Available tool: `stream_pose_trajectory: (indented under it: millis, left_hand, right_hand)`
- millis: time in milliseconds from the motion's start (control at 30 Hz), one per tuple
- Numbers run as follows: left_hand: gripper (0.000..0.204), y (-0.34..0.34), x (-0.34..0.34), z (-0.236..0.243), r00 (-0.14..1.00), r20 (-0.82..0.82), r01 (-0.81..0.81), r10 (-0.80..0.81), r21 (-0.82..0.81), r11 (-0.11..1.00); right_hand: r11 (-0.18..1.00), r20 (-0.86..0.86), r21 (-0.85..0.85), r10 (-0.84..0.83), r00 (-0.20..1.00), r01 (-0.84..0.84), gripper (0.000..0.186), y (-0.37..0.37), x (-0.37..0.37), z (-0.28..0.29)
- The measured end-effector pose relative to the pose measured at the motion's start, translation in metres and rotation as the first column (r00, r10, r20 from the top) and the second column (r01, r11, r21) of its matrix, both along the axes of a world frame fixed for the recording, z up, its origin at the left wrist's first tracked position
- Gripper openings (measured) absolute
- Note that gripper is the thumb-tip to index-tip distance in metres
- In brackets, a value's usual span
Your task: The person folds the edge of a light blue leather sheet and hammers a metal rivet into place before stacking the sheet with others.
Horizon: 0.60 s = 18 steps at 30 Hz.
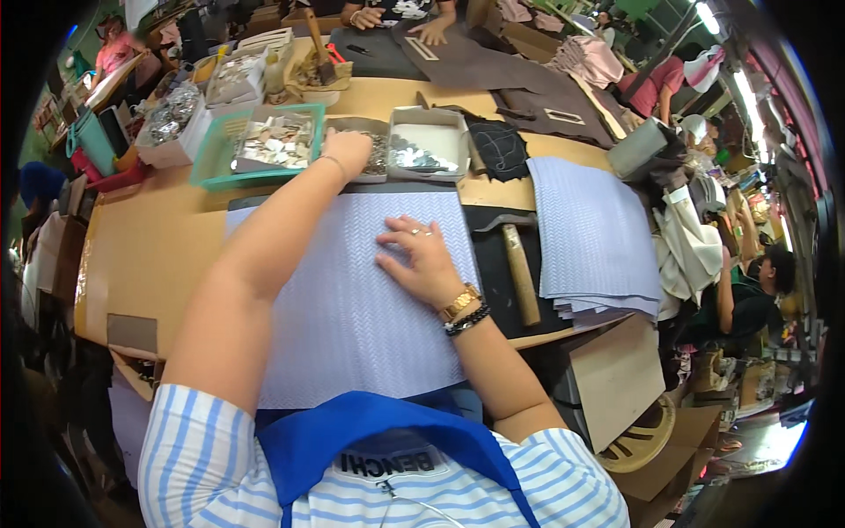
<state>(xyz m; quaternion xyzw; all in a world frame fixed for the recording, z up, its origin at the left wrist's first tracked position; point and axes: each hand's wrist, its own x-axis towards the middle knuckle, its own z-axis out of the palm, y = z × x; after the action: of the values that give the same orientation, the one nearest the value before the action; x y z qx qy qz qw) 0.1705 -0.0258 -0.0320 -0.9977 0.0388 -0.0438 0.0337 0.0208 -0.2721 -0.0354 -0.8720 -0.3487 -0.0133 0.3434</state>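
My left hand (349, 151) reaches across the table into a small box of little metal pieces (377, 145). Its fingers point down and are mostly hidden behind the back of the hand, so what they touch does not show. Under my arms lies a lavender sheet with a woven-look texture (352, 308). On its upper right part rests my right hand (422, 261), fingers spread and holding nothing. A hammer (519, 273) with a worn wooden handle lies to the right of the sheet, on a black surface.
Left of the metal pieces stands a green tray (211, 158) with a box of small pale pieces (275, 141). A white box (444, 123) holds shiny flat bits. At right is a stack of lavender sheets (594, 233). Across the table are a person's hands (431, 33) on dark material.
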Motion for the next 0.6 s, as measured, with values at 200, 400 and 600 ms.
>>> stream_pose_trajectory:
  millis: [200,400,600]
  left_hand:
    - [0.006,0.024,-0.013,-0.016,0.984,0.174,-0.03,0.035,-0.031,0.999]
    - [0.009,0.026,-0.024,0.008,0.991,-0.015,0.131,-0.134,-0.137,0.982]
    - [0.011,0.021,-0.031,0.019,0.999,-0.012,0.031,-0.033,-0.087,0.996]
  right_hand:
    - [0.999,-0.042,0.048,0.01,0.999,-0.008,0.03,0.004,-0.003,0.001]
    - [0.998,0.039,0.02,-0.059,0.998,0.058,0.028,0.004,-0.005,-0.002]
    - [0.999,0.05,0.008,-0.052,0.997,0.051,0.027,0.01,-0.007,0.001]
